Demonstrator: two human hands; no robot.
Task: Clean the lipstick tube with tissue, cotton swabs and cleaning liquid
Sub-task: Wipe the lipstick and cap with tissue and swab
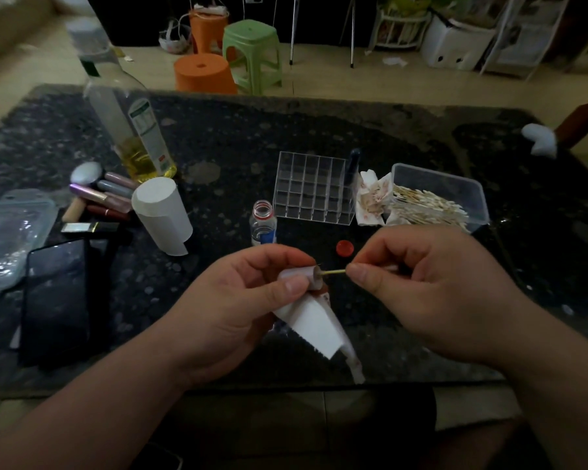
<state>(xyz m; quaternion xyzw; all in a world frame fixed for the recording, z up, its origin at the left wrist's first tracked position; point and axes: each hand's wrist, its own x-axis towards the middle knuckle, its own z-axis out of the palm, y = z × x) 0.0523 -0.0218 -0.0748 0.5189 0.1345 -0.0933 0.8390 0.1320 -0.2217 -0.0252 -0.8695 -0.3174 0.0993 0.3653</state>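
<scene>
At centre frame, just below the middle, above the near edge of the worktop (319, 130): lipstick tube (316, 278), lying sideways, open end toward frame right. Wrapped in white tissue (314, 325), loose tail hanging toward the lower edge, red-stained near its tip. Held by the left hand (245, 300), thumb on top, fingers curled behind; grip closed round tube and tissue together. Pushed into the tube's mouth: cotton swab (335, 272), lying level. Pinched at its right end between thumb and forefinger of the right hand (421, 293), grip closed on the stick, remaining fingers curled. Forearms entering from the two lower corners.

Just above the left hand: small open bottle (263, 222), with red cap (345, 247) lying to its right. Bare dark stone at lower right and across the upper middle.

Higher up: clear gridded organiser (314, 189). To its right, stained used tissues (370, 198) touching a clear box of swabs (455, 195). Toward frame left: tissue roll (162, 215), tall bottle (129, 130) holding yellow liquid, heap of lipsticks (106, 198), dark phone (56, 300).

Swab tip hidden inside the tube; tube body mostly covered by tissue and fingers. Tall bottle's label too blurred to read.
</scene>
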